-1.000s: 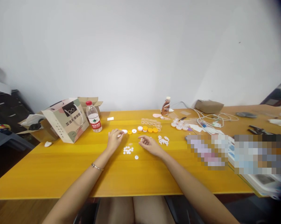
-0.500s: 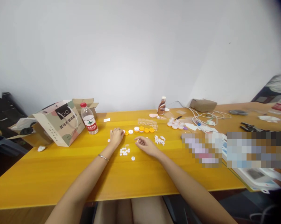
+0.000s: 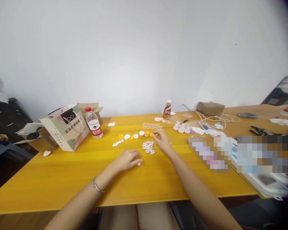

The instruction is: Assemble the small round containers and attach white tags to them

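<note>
- Because the left hand (image 3: 127, 159) is low over the worktop (image 3: 153, 182), thumb just beside a small white disc (image 3: 139, 164), a careless sweep could skid that disc away; palm side hidden, so can't tell if it holds anything.
- Right hand (image 3: 162, 140) is at the right visible end of the row of yellow and white round pieces (image 3: 141, 133), fingers curled; can't tell if they grip one. Bumped knuckles could push neighbours out of line.
- Pile of white cut-out parts (image 3: 147, 146) sits loose between the hands: a dragging wrist could scatter it.
- Clear rings (image 3: 151, 126) just behind right hand: overreach could shove them.
</note>
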`<state>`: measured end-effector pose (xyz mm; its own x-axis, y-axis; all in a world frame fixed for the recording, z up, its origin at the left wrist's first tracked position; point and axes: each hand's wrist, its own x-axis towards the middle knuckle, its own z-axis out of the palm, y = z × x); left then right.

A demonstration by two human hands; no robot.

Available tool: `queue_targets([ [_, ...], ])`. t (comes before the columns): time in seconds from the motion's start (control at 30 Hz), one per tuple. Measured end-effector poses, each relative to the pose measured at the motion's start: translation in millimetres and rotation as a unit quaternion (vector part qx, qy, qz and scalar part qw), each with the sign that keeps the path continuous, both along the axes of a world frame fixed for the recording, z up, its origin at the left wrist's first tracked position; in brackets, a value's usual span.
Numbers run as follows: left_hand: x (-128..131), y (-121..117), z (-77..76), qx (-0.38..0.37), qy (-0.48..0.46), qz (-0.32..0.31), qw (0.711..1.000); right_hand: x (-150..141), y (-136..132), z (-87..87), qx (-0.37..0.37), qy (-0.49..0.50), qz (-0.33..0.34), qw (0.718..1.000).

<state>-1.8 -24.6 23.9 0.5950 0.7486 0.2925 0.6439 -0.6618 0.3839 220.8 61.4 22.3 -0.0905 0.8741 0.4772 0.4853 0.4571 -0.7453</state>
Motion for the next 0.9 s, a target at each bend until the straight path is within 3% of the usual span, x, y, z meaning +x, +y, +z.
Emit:
queue_targets([
  [0.13, 4.9, -7.2, -13.0, 0.011, 0.037, 0.019, 0.999, 44.4, 31.3, -5.1, 0.015, 0.016, -0.157, 0.987],
  [0.33, 7.8, 0.0, -27.1, -0.006, -0.024, 0.013, 1.000, 89.4, 54.9, -16.8, 0.048, -0.073, -0.292, 0.952],
  [0.63, 13.6, -9.2, -28.1, -0.002, -0.037, -0.017, 0.999, 114.7, 76.7, -40.0, 0.052, -0.195, -0.272, 0.941],
  [0.9, 9.9, -7.1, -25.0, 0.011, -0.046, -0.014, 0.999, 114.0, 72.5, -41.0, 0.062, -0.229, -0.330, 0.914],
])
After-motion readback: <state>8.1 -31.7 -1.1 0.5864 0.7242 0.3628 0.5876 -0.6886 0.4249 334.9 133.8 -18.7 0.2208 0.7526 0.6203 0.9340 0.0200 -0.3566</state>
